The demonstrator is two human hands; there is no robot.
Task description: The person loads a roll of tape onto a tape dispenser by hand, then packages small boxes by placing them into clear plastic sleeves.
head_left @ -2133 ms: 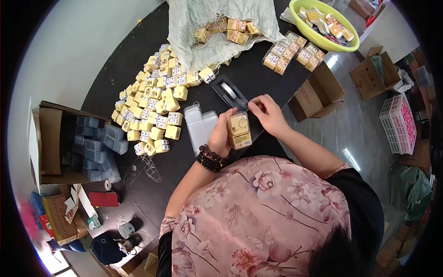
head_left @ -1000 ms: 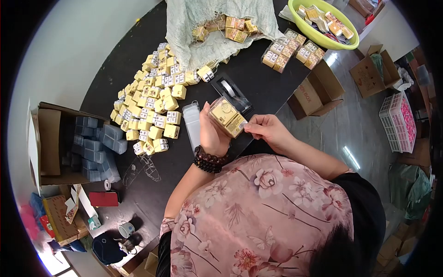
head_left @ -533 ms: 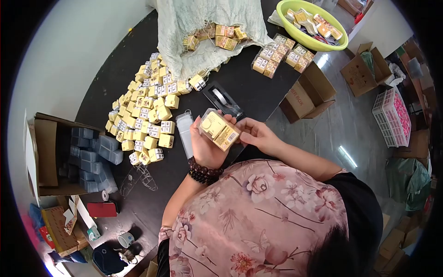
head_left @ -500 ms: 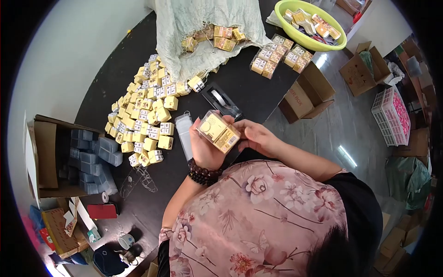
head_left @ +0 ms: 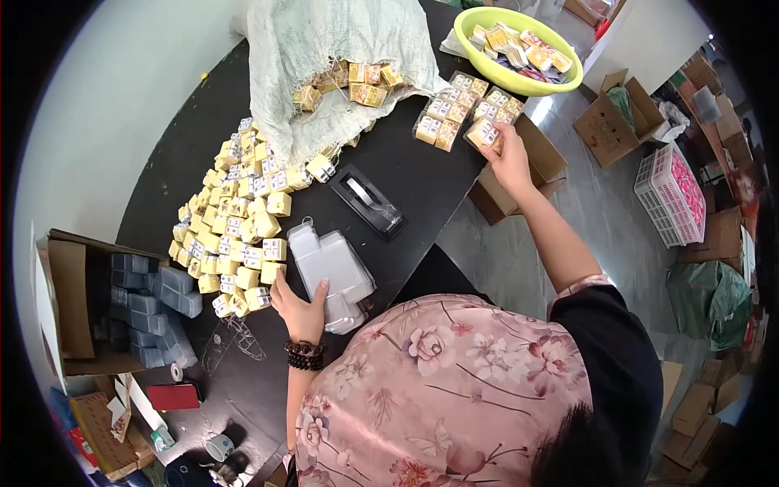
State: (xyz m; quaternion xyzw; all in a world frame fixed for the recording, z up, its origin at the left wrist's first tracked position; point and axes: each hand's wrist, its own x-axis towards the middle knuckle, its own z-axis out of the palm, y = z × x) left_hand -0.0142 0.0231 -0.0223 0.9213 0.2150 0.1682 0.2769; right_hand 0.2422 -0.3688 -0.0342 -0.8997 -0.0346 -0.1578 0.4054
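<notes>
My right hand (head_left: 508,158) is closed on a clear pack of yellow boxes (head_left: 484,135), beside the other filled packs (head_left: 446,114) at the table's right edge. My left hand (head_left: 299,306) has its fingers apart, between the pile of yellow boxes (head_left: 235,219) and the clear plastic cases (head_left: 334,264). Its fingertips are close to the nearest yellow box, and its thumb is by the cases. Behind the cases lies a black tape dispenser (head_left: 367,203).
A woven sack (head_left: 324,36) with boxes in its mouth lies at the back. A yellow-green basin (head_left: 519,79) stands at the back right. Cardboard boxes (head_left: 511,191) are on the floor at right. A carton (head_left: 73,300) of clear cases and a red phone (head_left: 173,397) are at left.
The pack has gone from my left hand and my right hand now grips one at the filled packs. My left hand has opened and moved left to the pile. The view has shifted.
</notes>
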